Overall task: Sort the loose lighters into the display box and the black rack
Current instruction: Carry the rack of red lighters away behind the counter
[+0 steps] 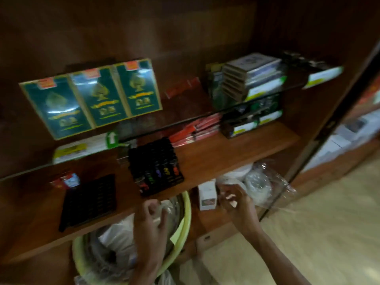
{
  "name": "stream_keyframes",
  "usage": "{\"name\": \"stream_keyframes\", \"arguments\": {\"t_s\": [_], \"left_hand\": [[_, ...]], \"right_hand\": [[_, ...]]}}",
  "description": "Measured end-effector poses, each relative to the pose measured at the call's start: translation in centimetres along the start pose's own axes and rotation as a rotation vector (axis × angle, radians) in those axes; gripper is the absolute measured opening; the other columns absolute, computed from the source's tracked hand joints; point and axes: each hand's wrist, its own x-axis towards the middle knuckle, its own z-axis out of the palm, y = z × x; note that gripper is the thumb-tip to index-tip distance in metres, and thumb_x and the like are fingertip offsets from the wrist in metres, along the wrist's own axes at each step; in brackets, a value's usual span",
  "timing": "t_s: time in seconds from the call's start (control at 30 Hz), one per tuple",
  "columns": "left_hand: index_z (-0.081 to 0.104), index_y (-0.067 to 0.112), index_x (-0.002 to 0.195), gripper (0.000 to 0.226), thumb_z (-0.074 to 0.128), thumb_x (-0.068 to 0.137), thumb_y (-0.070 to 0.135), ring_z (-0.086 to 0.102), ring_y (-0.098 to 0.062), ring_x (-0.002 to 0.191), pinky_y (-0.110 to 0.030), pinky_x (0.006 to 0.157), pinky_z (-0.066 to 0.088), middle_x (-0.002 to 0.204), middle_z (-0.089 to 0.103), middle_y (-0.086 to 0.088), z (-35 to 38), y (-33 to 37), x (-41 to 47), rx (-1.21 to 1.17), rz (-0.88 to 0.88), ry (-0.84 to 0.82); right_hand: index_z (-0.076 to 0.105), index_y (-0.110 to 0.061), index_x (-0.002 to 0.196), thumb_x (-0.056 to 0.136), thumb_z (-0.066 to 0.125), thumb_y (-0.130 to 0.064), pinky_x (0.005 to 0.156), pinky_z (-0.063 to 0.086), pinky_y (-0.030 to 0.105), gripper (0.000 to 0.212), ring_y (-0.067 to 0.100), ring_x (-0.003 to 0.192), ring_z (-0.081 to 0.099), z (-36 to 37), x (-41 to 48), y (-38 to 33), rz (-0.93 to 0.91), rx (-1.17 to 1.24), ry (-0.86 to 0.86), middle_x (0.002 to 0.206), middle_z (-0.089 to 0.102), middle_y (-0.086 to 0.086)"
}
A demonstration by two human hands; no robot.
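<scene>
Wooden shelf (pixel 226 157), head view: display box (pixel 156 167), part-filled with lighters (pixel 164 173); black rack (pixel 88 202) set to its left, both up and beyond the hands. Left hand (pixel 150 221) is placed nearer both, fingers loosely curled; right hand (pixel 234 200) likewise. Whether loose ones are held cannot be told: blurred.

A dark brown wooden cabinet (pixel 144 27) fills the view, its back panel in deep shade. A reddish-brown wooden shelf (pixel 236 153) crosses it, below a glass shelf (pixel 205 115). A pale tan floor (pixel 329 233) lies to the right. The light is dim.
</scene>
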Motion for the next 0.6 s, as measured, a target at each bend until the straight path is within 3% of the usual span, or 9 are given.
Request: {"name": "stream_keyframes", "arguments": {"t_s": [0.2,0.23,0.3,0.33,0.43,0.47,0.57,0.6], "left_hand": [[0.063,0.014,0.102,0.016,0.065,0.087,0.015,0.062,-0.009,0.091,-0.008,0.080,0.040,0.097,0.066,0.006,10.6,7.4,-6.3,-0.151,0.281,-0.534],[0.063,0.016,0.103,0.016,0.063,0.087,0.016,0.062,-0.010,0.094,-0.007,0.084,0.040,0.099,0.066,0.006,12.6,8.8,-7.4,-0.166,0.308,-0.629],[0.060,0.023,0.106,0.017,0.061,0.089,0.019,0.061,-0.010,0.103,-0.019,0.094,0.044,0.106,0.065,0.005,16.5,11.7,-10.2,-0.203,0.336,-0.788],[0.057,0.027,0.106,0.019,0.061,0.090,0.019,0.059,-0.009,0.107,-0.023,0.097,0.044,0.109,0.064,0.006,18.3,13.3,-11.7,-0.233,0.341,-0.842],[0.063,0.025,0.108,0.022,0.065,0.087,0.019,0.050,0.013,0.101,0.003,0.089,0.030,0.105,0.059,0.018,23.5,18.1,-16.5,-0.207,0.545,-0.847],[0.065,0.020,0.109,0.023,0.066,0.086,0.018,0.049,0.014,0.100,0.004,0.088,0.029,0.105,0.059,0.018,25.0,19.5,-17.9,-0.207,0.588,-0.874],[0.064,0.015,0.114,0.025,0.062,0.089,0.018,0.059,-0.008,0.106,-0.018,0.094,0.042,0.113,0.061,0.010,29.7,23.6,-22.4,-0.230,0.619,-1.018],[0.064,0.014,0.114,0.026,0.061,0.089,0.019,0.061,-0.012,0.106,-0.018,0.093,0.042,0.113,0.060,0.009,31.1,25.0,-23.6,-0.228,0.636,-1.040]], "right_hand": [[0.067,-0.020,0.093,0.084,0.064,-0.003,0.061,0.041,0.004,0.019,0.001,0.067,0.061,-12.0,-8.0,7.8,0.194,-0.151,0.100,0.092,0.066,-0.007],[0.068,-0.018,0.094,0.085,0.064,-0.004,0.064,0.041,0.004,0.018,0.001,0.070,0.061,-14.3,-9.3,9.1,0.220,-0.175,0.125,0.091,0.065,-0.008],[0.068,-0.018,0.097,0.086,0.063,-0.008,0.068,0.042,0.006,0.016,0.001,0.078,0.061,-19.0,-12.1,11.6,0.272,-0.215,0.175,0.092,0.064,-0.011],[0.068,-0.018,0.099,0.087,0.062,-0.011,0.070,0.044,0.008,0.016,0.003,0.080,0.062,-21.4,-13.4,12.8,0.299,-0.226,0.197,0.093,0.063,-0.012],[0.064,-0.022,0.106,0.088,0.061,-0.016,0.076,0.043,0.007,0.019,0.003,0.088,0.061,-28.6,-17.3,16.2,0.352,-0.260,0.275,0.099,0.061,-0.013],[0.063,-0.023,0.108,0.089,0.059,-0.019,0.079,0.042,0.006,0.020,0.001,0.090,0.060,-30.8,-18.3,17.2,0.365,-0.279,0.295,0.102,0.060,-0.014],[0.061,-0.021,0.113,0.091,0.056,-0.020,0.092,0.044,0.019,0.023,0.003,0.099,0.057,-37.1,-21.2,19.9,0.417,-0.314,0.345,0.111,0.058,-0.012],[0.061,-0.020,0.114,0.091,0.056,-0.019,0.096,0.043,0.022,0.024,0.003,0.105,0.056,-39.0,-21.9,20.6,0.435,-0.318,0.363,0.113,0.058,-0.012]]}}
